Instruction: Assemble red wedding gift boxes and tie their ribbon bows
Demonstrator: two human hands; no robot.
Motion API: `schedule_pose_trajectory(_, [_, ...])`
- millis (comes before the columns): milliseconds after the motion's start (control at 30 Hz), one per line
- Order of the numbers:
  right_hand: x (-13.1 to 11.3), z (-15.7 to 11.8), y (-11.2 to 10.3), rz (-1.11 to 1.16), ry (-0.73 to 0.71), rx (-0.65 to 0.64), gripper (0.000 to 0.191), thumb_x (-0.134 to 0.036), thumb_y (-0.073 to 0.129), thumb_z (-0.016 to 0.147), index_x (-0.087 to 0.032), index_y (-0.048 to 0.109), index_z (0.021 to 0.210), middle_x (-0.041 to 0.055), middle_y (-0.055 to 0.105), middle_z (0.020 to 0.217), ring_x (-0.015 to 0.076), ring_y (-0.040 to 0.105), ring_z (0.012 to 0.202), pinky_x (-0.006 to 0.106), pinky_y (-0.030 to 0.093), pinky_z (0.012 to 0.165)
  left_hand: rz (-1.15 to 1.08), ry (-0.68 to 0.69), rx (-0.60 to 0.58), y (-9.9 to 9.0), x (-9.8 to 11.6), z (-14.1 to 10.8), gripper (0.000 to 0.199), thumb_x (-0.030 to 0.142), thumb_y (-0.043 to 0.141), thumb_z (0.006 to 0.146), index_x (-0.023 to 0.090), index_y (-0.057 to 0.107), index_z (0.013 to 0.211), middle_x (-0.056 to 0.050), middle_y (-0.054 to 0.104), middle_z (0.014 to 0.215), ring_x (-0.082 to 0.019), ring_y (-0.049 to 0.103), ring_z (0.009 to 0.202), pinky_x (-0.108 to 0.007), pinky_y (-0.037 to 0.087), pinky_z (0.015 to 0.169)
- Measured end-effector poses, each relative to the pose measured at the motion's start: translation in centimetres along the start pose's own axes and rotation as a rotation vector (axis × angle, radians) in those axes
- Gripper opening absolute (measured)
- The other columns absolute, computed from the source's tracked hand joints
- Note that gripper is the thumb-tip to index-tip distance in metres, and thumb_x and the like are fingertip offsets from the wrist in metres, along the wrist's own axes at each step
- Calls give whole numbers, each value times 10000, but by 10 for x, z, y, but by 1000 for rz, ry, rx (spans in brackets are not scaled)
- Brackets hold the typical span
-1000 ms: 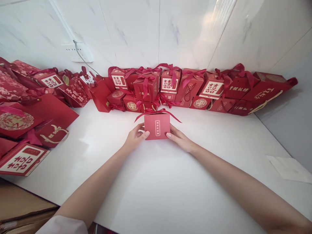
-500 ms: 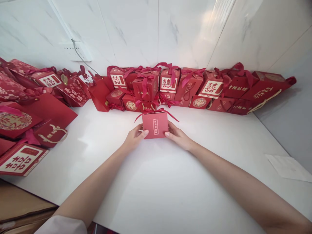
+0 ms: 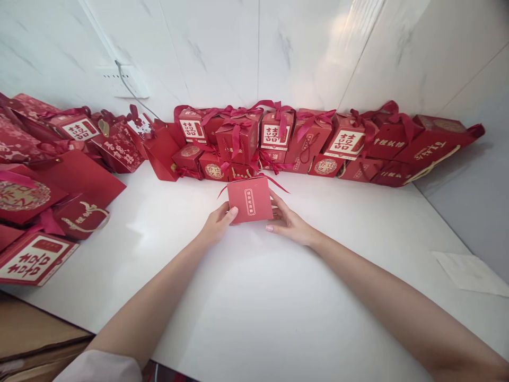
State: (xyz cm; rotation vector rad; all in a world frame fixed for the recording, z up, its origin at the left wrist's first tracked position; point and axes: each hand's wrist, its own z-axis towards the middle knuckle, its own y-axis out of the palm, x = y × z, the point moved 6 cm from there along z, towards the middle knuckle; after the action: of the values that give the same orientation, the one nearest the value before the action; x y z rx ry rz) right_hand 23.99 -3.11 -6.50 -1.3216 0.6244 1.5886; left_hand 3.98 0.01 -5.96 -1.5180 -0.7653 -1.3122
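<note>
A red gift box [image 3: 254, 199] with gold lettering and a dark red ribbon on top is in the middle of the head view, above the white table. My left hand [image 3: 218, 222] grips its left side, thumb on the front face and fingers hidden behind. At the box's right side is my right hand [image 3: 289, 223], its fingers spread and its thumb off the front face, below the lower right corner. Whether its fingertips touch the box I cannot tell. Just behind stands a row of red gift boxes [image 3: 308, 140] with ribbons.
More red boxes [image 3: 34, 260] and bags crowd the left side of the white table [image 3: 254, 307]. A tiled wall [image 3: 222, 48] with a socket [image 3: 123, 82] and grey cable rises behind. A white sheet [image 3: 471, 273] lies at the right; cardboard [image 3: 35, 329] is at lower left.
The box has shifted slightly left and tilted. My right thumb has come off its front face and the right fingers have spread. My left hand has kept its hold.
</note>
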Motion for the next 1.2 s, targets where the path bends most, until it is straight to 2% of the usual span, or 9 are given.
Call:
schedule_pose_trajectory(267, [-1,1,0,4,-28,-6,844,-526,602,905,-340,93,1552,111,469,1384,244,578,1110,492,455,1015,-30,-28,18,-2,1,1,677,695,553,797,167,655,1209,-125,702,1135,-277,677,954,-375,573,800])
schedule_pose_trajectory(333, [-3,0,-3,-50,-57,83,799,-512,598,911,-326,147,1545,121,453,1394,246,585,1084,479,496,971,-93,-79,13,-3,-1,1,645,675,605,774,154,702,1143,-130,720,1097,-296,679,968,-413,564,843])
schedule_pose_trajectory(400, [-7,-2,-6,-139,-103,234,759,-484,618,904,-315,218,1527,134,396,1431,261,566,1102,460,536,920,-193,-123,34,-4,-4,2,570,597,694,746,163,718,1114,-123,717,1123,-307,668,1029,-441,542,909])
schedule_pose_trajectory(500, [-18,-6,-2,-226,-185,366,724,-426,627,909,-322,249,1517,134,339,1458,275,538,1142,443,572,876,-373,-104,118,-7,-6,4,544,464,772,729,210,663,1198,-98,693,1195,-284,644,1109,-462,496,995])
schedule_pose_trajectory(600, [-27,-8,11,-221,-235,339,738,-391,594,933,-341,173,1537,125,291,1496,269,542,1153,453,588,881,-516,-12,93,-4,-1,5,585,516,704,786,238,591,1289,-104,619,1320,-298,596,1199,-495,458,1039])
schedule_pose_trajectory(733, [-37,-12,23,-244,-271,273,737,-352,568,943,-350,142,1544,100,204,1565,287,466,1277,458,584,909,-411,76,-26,2,6,4,624,425,771,749,221,583,1308,-109,532,1427,-349,454,1343,-494,367,1123])
schedule_pose_trajectory(800, [-42,-14,27,-291,-295,234,733,-326,575,934,-351,164,1541,86,187,1587,297,422,1326,451,585,901,-399,44,-53,3,2,3,580,419,752,771,222,593,1293,-109,549,1409,-354,448,1345,-512,369,1113])
schedule_pose_trajectory(967, [-46,-14,30,-370,-323,188,733,-283,570,926,-338,175,1540,74,181,1606,297,306,1413,440,580,898,-572,-68,-89,4,-3,3,571,609,565,849,226,607,1270,-117,593,1357,-353,513,1282,-553,388,1068])
schedule_pose_trajectory(1200, [-42,-12,27,-372,-294,191,728,-259,575,918,-330,193,1533,82,187,1601,288,321,1407,425,589,876,-570,-102,-40,2,-1,1,548,573,551,872,219,571,1291,-121,591,1357,-364,485,1303,-545,449,999])
